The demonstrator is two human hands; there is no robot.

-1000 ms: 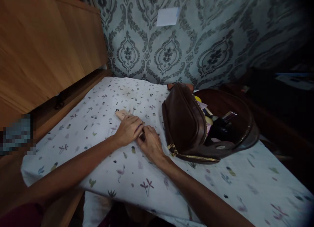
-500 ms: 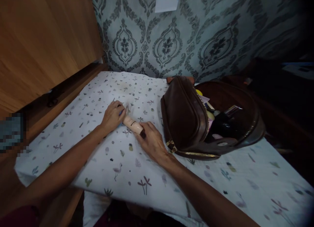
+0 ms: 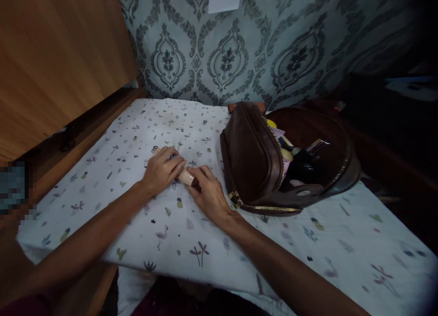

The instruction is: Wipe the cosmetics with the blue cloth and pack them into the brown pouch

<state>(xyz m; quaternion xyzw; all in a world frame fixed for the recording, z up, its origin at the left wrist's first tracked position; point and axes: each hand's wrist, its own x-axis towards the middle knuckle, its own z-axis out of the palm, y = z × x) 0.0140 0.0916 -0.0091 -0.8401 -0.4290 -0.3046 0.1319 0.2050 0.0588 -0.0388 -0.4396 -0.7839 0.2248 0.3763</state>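
A beige cosmetic tube point(image 3: 186, 177) with a darker cap end lies low over the patterned cloth, between my hands. My left hand point(image 3: 163, 171) is wrapped over its middle and hides most of it, including any print. A small pale pinkish tip point(image 3: 156, 150) shows past the left knuckles; whether it belongs to the tube I cannot tell. My right hand point(image 3: 208, 193) has its thumb and fingers closed at the cap end. To the right of that hand stands a brown leather bag point(image 3: 248, 156), unzipped, with its top gaping.
Inside the bag are a black item point(image 3: 301, 170), a yellow round thing point(image 3: 271, 123) and other small items. The white printed cloth point(image 3: 185, 243) covers the surface. A wooden cabinet point(image 3: 61, 56) borders the left; a patterned curtain or wall covering point(image 3: 227, 56) rises behind.
My left hand has moved along the tube toward the cap end, covering its printed side. My right hand stays at the cap end. The whole view has shifted slightly.
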